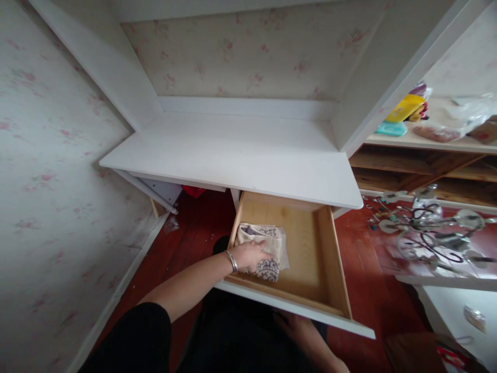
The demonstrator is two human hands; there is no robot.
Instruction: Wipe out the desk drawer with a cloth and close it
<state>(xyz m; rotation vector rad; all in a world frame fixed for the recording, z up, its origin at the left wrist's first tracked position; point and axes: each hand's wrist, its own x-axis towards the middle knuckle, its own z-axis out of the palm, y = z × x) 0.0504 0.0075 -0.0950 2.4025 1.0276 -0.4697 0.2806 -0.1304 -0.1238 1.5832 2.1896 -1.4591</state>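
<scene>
My left hand (251, 255), with a silver bangle at the wrist, lies on a folded cream cloth (267, 267) with a dark scroll pattern. Its fingers are stretched out over the fabric. The cloth sits at the left side of a pulled-out wooden drawer (301, 248), and what looks like a clear plastic sheet (284, 254) shows beside it. Below the white drawer front, near my dark clothing, is my right hand (287, 322). Shadow and the drawer front hide most of its fingers.
The white desk (233, 150) with upright side panels stands above the drawer. A metal chandelier (438, 228) is on the right, below a shelf unit (404, 166) bearing plastic bags. Patterned wallpaper (50, 181) closes off the left; the floor (365, 274) is red wood.
</scene>
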